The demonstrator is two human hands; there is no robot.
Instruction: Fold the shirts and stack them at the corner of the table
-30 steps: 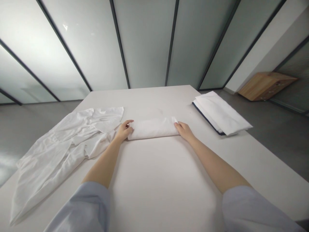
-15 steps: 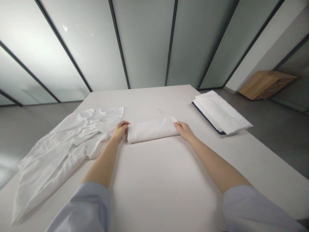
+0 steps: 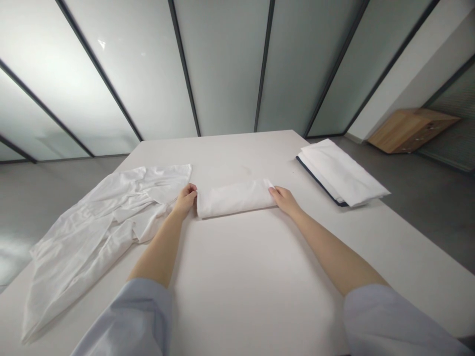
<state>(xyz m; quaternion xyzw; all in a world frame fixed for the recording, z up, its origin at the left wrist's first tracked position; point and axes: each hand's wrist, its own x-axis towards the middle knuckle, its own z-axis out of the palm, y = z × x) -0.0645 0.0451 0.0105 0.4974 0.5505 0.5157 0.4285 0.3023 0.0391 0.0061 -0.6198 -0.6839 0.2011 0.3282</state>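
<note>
A white cloth [image 3: 235,199], folded into a long narrow bundle, lies crosswise on the white table [image 3: 252,277]. My left hand [image 3: 186,199] is closed at its left end, the fingertips curled against the edge. At the opposite end my right hand [image 3: 282,199] grips the upper right corner, with the thumb on top and the other fingers mostly hidden below. Left of my left arm, a crumpled white cloth [image 3: 107,222] is spread loosely over the table, its upper right part close to my left hand.
A stack of folded white fabric [image 3: 341,170] with a dark navy layer [image 3: 321,183] beneath sits near the table's right edge. Beyond the table stand frosted glass panels [image 3: 226,64]. A wooden cabinet [image 3: 408,129] is on the floor at the far right.
My left hand has shifted very slightly at the bundle's left end. Otherwise the hands and cloths hold nearly the same positions, with a tiny shift of the whole view.
</note>
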